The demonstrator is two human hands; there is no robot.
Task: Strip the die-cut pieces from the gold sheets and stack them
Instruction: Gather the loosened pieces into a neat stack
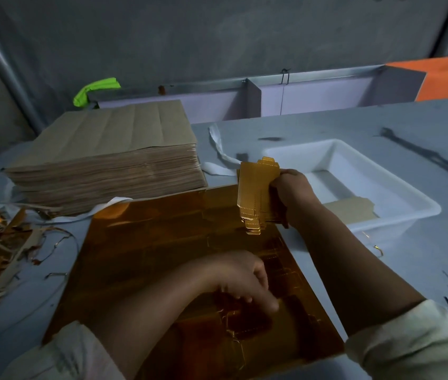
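Note:
A large gold sheet (146,242) lies flat on the table in front of me, with die-cut outlines showing near its right and near edges. My right hand (291,193) grips a bundle of stripped gold die-cut pieces (255,193), held upright above the sheet's far right corner. My left hand (247,281) rests low on the sheet's near right part, its fingers curled down onto a die-cut piece (247,322); whether they pinch it is hidden.
A thick stack of sheets, brown side up (107,160), stands at the back left. A white plastic tray (398,193) holding a brown piece sits on the right. Gold and brown trim scraps (0,245) litter the table's left side. White strips lie behind the sheet.

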